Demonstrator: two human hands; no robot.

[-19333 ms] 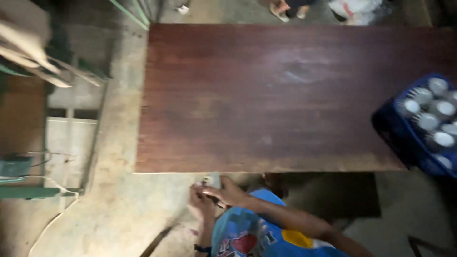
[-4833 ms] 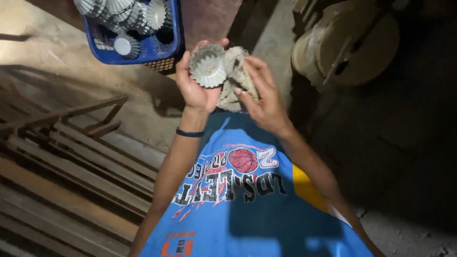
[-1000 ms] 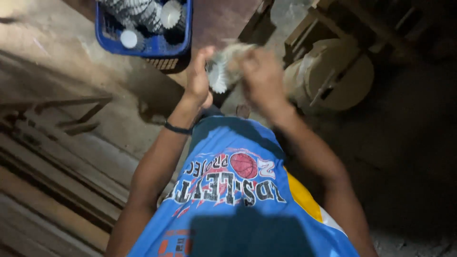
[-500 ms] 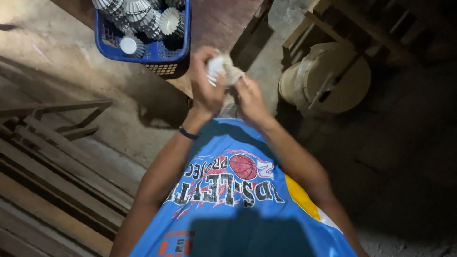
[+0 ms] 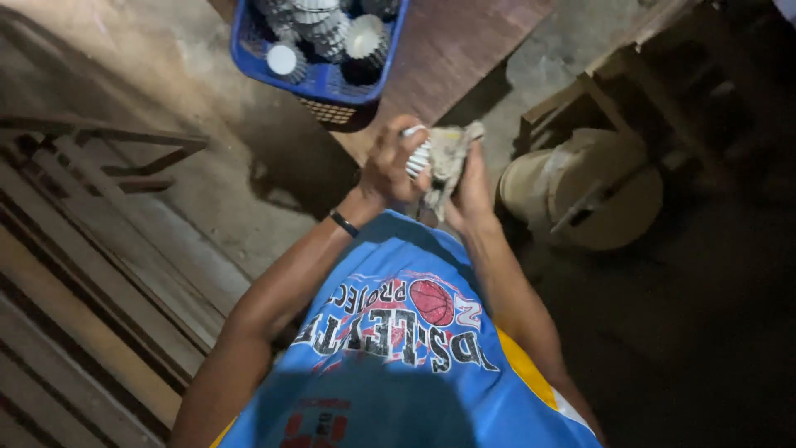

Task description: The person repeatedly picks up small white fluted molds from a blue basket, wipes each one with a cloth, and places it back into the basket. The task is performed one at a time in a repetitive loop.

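While both hands rub a ribbed part (image 5: 419,158), blue crate (image 5: 319,83) (full) waits.

Sleeveless blue jersey (image 5: 398,348), light sheen on fabric. Chest print just below neckline: red basketball graphic (image 5: 431,302) amid white block lettering with dark outlines (lettering faded, cracked). Yellow panel (image 5: 521,371) beside print, white stripe at its lower end. Small red-and-white emblem below print, near frame bottom. Thin black band (image 5: 343,223) on left wrist. Both arms bare.
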